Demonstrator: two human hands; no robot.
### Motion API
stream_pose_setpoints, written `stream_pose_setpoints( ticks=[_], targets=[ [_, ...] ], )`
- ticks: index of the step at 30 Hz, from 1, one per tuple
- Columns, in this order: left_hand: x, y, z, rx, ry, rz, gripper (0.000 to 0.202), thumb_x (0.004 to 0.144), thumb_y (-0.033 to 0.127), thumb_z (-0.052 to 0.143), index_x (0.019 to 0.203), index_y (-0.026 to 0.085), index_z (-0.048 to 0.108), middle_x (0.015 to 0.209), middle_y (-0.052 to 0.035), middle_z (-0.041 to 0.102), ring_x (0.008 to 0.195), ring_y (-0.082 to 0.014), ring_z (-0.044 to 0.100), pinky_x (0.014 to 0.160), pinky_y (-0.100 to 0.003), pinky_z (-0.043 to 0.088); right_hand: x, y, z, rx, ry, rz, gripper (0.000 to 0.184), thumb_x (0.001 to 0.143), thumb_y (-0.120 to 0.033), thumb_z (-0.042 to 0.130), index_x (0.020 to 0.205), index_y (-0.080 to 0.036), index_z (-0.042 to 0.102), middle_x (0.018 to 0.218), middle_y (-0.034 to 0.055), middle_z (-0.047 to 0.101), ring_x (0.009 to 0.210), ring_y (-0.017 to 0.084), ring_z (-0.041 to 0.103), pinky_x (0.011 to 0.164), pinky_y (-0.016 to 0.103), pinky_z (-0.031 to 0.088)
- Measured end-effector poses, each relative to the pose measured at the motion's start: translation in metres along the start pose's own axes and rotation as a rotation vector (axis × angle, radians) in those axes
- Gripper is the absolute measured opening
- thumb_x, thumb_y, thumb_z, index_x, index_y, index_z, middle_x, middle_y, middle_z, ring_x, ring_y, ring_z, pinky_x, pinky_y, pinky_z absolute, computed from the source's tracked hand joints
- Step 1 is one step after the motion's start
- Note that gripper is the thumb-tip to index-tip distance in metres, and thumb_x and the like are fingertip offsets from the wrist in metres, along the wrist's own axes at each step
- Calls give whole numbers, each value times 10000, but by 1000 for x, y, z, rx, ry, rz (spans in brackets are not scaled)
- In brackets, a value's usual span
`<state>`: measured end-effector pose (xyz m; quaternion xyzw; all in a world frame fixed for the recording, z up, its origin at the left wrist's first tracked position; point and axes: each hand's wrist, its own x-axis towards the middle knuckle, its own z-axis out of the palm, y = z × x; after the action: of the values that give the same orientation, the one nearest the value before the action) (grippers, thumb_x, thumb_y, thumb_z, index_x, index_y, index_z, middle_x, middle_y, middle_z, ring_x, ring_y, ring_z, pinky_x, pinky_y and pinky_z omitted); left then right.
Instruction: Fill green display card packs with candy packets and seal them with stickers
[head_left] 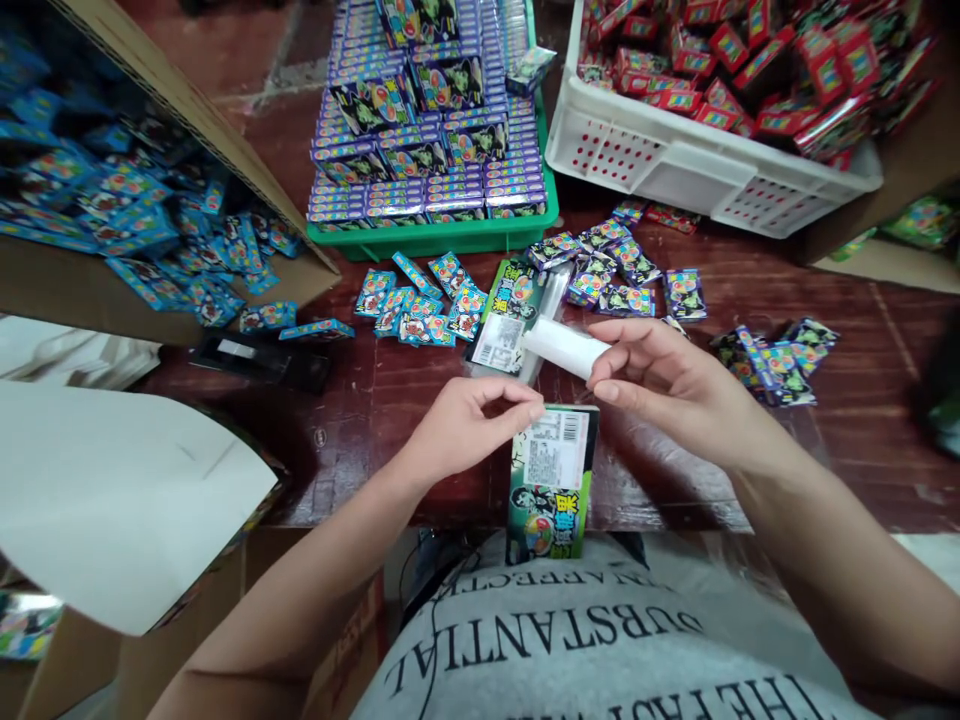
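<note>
In my right hand (pixel 660 385), thumb and fingers grip one end of a white roll-shaped piece (pixel 566 345); its exact kind is unclear. My left hand (pixel 480 425) is closed in a pinch at the top corner of a flat green and black candy packet (pixel 551 480). A white barcode label shows on that packet, which juts past the table's front edge against my shirt. Beyond my hands lies a similar packet (pixel 499 340) in clear plastic, partly under the white piece's far end.
Several small blue boxes (pixel 424 310) and purple boxes (pixel 626 300) lie loose. Behind them stand a green tray (pixel 435 240) of purple boxes and a white basket (pixel 652 170) of red boxes. A carton (pixel 247 150) with blue boxes and a white sheet (pixel 127 490) are left.
</note>
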<state>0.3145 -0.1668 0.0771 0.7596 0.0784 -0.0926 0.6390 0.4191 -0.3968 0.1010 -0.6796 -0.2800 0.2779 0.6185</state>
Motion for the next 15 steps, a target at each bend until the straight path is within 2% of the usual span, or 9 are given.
stream_pose_setpoints(
  ticks=[3,7,9,12,15],
  targets=[
    [-6,-2,2,28,-10,94,149,851,330,742,952,225,771,1011,-54,772,919,-192,709,887,-351,549,-3,3,5,6,-55,3,465,917,-287,707,1337,-262,509,929,-6,622,864,136,612,811,286,524],
    [-10,-7,7,54,18,120,133,860,323,733,944,224,760,954,-49,770,871,-189,709,847,-345,558,-3,8,15,-66,-155,6,569,912,-293,687,1423,-261,440,929,7,616,855,162,611,779,320,542],
    [-11,-6,9,59,27,114,135,860,322,732,948,224,761,965,-51,772,879,-192,712,848,-343,559,-3,9,20,-199,-139,-24,629,916,-277,665,1481,-279,390,977,25,629,892,184,618,827,363,540],
    [-14,-4,9,52,36,96,146,862,323,727,961,220,762,973,-55,771,884,-194,712,845,-344,565,-7,9,25,-491,-42,-163,737,914,-247,664,1551,-344,306,1082,47,654,1004,239,606,964,469,474],
    [-16,-1,8,35,10,85,140,864,316,721,952,211,750,984,-61,765,889,-191,705,852,-345,562,-13,11,30,-711,-19,-286,771,946,-241,637,1576,-422,232,1031,11,712,993,264,593,1017,548,384]
  ],
)
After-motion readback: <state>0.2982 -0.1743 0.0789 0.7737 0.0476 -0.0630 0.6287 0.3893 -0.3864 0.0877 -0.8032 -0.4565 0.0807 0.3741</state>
